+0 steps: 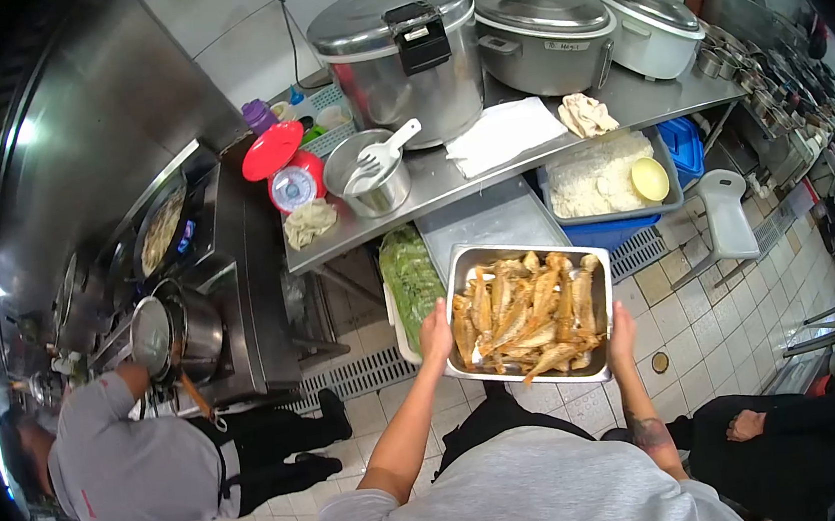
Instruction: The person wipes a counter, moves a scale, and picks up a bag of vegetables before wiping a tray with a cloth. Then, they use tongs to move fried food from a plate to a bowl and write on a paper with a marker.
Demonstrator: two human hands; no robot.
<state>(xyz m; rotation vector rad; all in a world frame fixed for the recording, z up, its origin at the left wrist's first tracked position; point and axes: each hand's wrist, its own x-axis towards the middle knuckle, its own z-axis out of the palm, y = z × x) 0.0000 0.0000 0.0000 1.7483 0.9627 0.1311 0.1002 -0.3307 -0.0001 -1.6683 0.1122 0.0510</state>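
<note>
A rectangular metal tray [462, 369] heaped with browned fried fish [528, 312] is held in front of my body, over the tiled floor. My left hand [435, 336] grips its left side, and my right hand [623, 334] grips its right side. The fingers of both hands are partly hidden behind the tray's walls. Just left of the tray is a bin of leafy greens [410, 286]. Beyond its far edge, a flat metal sheet [484, 219] lies below the counter's level.
The steel counter [436, 190] carries rice cookers [398, 81], a metal pot [367, 175] with white ladles, and a red scale [295, 180]. Under it stands a tub of rice [597, 188]. A co-worker [145, 457] stands at the stove on the left; another person [767, 443] is at right.
</note>
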